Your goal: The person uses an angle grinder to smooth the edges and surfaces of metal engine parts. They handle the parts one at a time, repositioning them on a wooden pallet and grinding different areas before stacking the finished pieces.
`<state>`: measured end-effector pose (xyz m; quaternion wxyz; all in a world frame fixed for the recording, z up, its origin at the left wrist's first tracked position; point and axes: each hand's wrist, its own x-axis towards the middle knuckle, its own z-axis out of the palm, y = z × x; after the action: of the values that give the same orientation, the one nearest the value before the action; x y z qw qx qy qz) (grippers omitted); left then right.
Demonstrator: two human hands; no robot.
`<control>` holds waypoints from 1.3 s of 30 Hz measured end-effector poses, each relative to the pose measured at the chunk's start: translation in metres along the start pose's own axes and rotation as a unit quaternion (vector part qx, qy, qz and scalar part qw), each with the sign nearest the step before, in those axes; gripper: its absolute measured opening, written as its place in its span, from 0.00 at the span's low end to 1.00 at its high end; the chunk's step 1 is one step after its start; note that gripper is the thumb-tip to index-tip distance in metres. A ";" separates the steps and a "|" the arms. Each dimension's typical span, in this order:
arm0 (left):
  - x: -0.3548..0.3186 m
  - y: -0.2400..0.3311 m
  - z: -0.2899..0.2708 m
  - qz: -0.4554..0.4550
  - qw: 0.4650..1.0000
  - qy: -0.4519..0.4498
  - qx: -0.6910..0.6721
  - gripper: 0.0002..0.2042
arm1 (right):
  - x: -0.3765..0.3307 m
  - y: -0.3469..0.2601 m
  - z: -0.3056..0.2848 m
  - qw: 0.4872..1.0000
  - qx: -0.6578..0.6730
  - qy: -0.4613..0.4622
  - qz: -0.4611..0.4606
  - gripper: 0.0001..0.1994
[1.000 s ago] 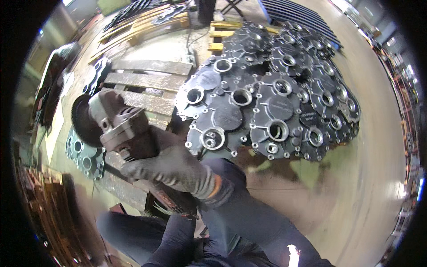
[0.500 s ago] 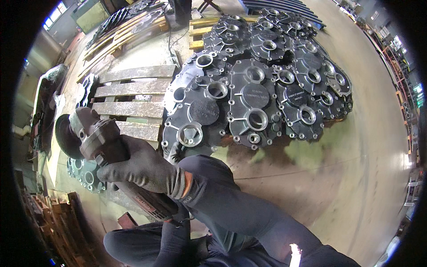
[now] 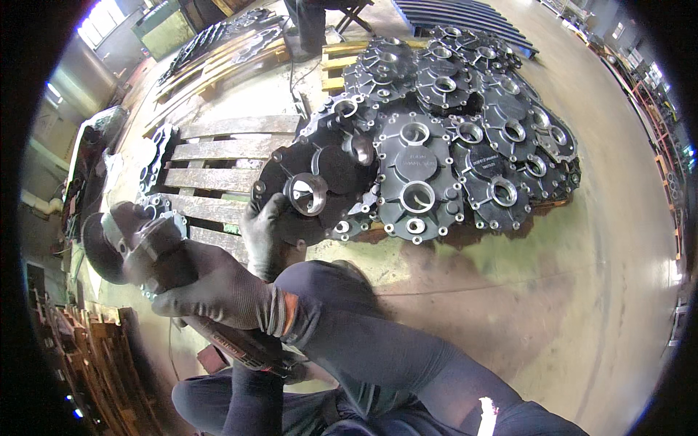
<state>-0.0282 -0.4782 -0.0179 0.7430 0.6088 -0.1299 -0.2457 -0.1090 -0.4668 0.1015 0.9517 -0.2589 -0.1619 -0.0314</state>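
My left hand (image 3: 265, 234), in a grey work glove, grips the near left edge of a black cast housing cover (image 3: 336, 173). The cover is tilted up off the stack, its bright machined bores facing me. In my gloved right hand (image 3: 227, 292) is an angle grinder (image 3: 240, 347), held by its body. The grinder's head and dark round disc (image 3: 102, 248) point left, apart from the cover. My right forearm crosses in front of me and hides part of my left arm. Whether the disc is turning I cannot tell.
Stacked black covers (image 3: 418, 166) stand ahead and to the right. A weathered wooden pallet (image 3: 229, 149) lies left of them, with more covers (image 3: 155, 156) along its far side. Another person's leg (image 3: 311, 25) shows at the back. Stacked boards (image 3: 87, 349) are at lower left.
My left hand has come up from beside the cover's near bore to its left edge, and the cover has tilted up. The grinder stays in my right hand, slightly further left.
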 end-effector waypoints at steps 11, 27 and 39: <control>0.036 -0.006 -0.075 -0.038 0.984 0.145 0.097 0.08 | -0.008 -0.020 0.000 0.994 -0.083 0.057 0.036 0.24; 0.045 0.056 -0.152 0.058 0.939 0.100 0.323 0.13 | 0.001 -0.019 0.005 0.973 -0.145 0.125 0.128 0.23; 0.006 0.079 -0.282 0.062 0.916 0.045 0.395 0.19 | -0.009 -0.017 0.000 0.973 -0.144 0.141 0.117 0.32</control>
<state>0.1318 -0.2334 -0.0058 0.4611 0.8537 -0.2201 -0.1006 -0.1200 -0.4816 0.1066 0.9148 -0.4032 0.0115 0.0210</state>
